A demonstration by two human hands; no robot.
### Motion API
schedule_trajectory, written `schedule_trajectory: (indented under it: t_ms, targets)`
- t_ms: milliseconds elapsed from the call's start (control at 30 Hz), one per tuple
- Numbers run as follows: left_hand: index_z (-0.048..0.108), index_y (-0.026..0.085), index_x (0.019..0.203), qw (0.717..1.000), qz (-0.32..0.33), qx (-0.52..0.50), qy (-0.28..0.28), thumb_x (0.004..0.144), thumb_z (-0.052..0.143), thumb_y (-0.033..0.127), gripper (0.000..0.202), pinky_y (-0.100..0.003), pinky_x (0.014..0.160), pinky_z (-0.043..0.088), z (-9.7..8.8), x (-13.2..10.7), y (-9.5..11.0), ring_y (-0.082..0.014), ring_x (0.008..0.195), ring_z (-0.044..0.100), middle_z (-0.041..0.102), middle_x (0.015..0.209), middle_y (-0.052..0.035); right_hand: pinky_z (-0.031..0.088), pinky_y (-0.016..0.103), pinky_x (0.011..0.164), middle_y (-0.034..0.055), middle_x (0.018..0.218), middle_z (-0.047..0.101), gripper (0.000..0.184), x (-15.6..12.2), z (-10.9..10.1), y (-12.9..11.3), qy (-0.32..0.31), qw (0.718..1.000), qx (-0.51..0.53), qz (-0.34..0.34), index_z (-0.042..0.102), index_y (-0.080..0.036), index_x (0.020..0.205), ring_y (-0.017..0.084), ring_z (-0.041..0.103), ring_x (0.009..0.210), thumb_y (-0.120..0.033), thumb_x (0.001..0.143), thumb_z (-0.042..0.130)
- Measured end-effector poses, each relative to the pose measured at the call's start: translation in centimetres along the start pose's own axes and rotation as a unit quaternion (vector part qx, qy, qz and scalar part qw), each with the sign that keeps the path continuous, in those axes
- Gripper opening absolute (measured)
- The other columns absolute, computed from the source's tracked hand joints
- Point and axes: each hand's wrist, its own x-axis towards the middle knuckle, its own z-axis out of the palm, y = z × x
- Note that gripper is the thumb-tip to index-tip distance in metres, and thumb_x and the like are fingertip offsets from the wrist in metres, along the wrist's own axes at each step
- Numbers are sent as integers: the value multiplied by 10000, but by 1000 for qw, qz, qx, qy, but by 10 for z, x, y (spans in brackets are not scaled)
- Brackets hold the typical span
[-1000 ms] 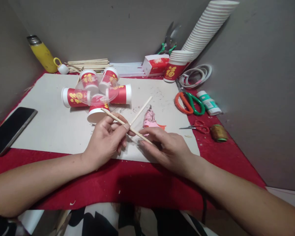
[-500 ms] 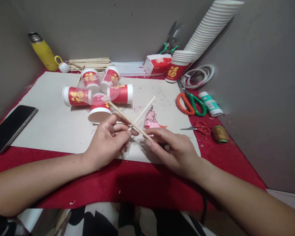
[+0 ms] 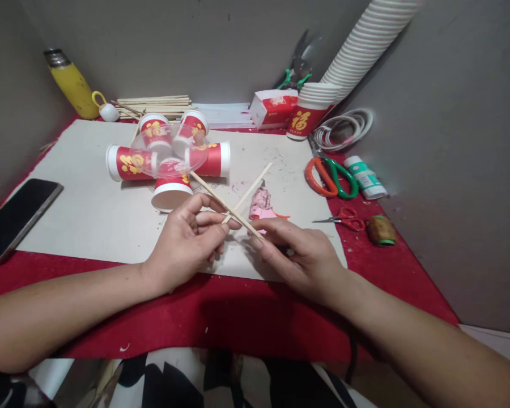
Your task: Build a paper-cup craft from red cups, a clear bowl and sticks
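Observation:
Two thin wooden sticks cross each other in an X in front of me. My left hand [image 3: 198, 235] pinches the lower end of one stick [image 3: 255, 186], which slants up to the right. Between thumb and fingers, my right hand [image 3: 304, 255] grips the near end of the other stick [image 3: 212, 194], which lies over the first and slants up to the left. Just behind the crossing rests a pink glue gun [image 3: 261, 205], partly hidden by my right hand. Beyond my left hand, several red paper cups [image 3: 172, 177] lie in a ring, with a clear plastic disc [image 3: 142, 148] over their inner ends.
A phone [image 3: 21, 218] lies at left on the pale board [image 3: 76, 226]. At right are orange-green scissors [image 3: 322, 177], small red scissors [image 3: 351, 220], a thread spool [image 3: 381, 231] and a white-green roll [image 3: 365, 177]. Behind stand a yellow bottle [image 3: 71, 85], stacked cups [image 3: 365, 48] and wooden sticks [image 3: 157, 104].
The view has shifted slightly. Both hands keep hold of their crossed sticks, and the far end of the left hand's stick sits a little farther right and higher.

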Motion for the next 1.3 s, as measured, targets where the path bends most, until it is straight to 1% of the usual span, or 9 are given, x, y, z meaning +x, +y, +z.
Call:
schedule_trajectory:
  t_ms: [200,433,700,833,933,1000,1133,1300]
  targets:
    - [539,171,890,1000,4,-14,-3,829,696,189,170,-135,454,425,1,0,1,-20,469,516,729,826,22,391,174,476,-28,731,694,173,0,2,2,-4,1000,8,-5,614,-196,1096,63,569,513,-141,938,571]
    - [555,159,864,1000,5,-14,5,796,696,158,157,-121,455,407,2,1,3,-18,480,510,732,787,18,424,167,508,-28,774,701,182,-1,0,-1,-6,1000,4,-11,602,-211,1097,67,602,557,-131,938,559]
    - [553,153,837,1000,5,11,19,768,706,179,170,-132,419,385,3,-1,6,-23,449,478,736,778,-8,473,181,576,11,860,719,166,-1,0,-1,-12,1000,-7,-25,595,-212,1089,100,666,658,-142,953,532]
    - [543,155,827,1000,8,13,18,770,702,178,170,-133,416,396,4,-2,7,-25,446,487,735,779,-11,470,179,566,16,842,717,147,-1,0,0,-7,999,-11,-32,596,-203,1069,98,659,645,-145,958,519]
    - [553,152,831,1000,10,10,13,767,696,164,157,-137,423,411,4,-3,9,-27,449,498,721,765,-3,454,179,545,10,782,706,81,0,2,2,6,999,-17,-38,608,-195,983,88,621,593,-159,955,541]
    - [563,150,835,1000,12,9,10,768,702,173,156,-137,419,406,5,-3,10,-31,451,500,691,722,12,444,179,533,8,759,705,65,0,3,4,13,999,-15,-45,615,-194,961,82,602,569,-178,957,553]
    - [578,149,844,1000,9,18,8,793,715,225,165,-139,407,387,4,-4,9,-39,446,491,631,648,31,448,171,537,19,792,731,97,1,6,6,19,998,8,-55,630,-177,1026,77,618,583,-180,957,562]
    - [586,155,852,999,24,24,7,849,707,280,174,-135,415,387,2,-2,5,-32,454,491,686,719,2,471,166,551,21,804,747,110,1,6,4,19,997,23,-69,646,-172,1036,80,640,601,-191,944,588]
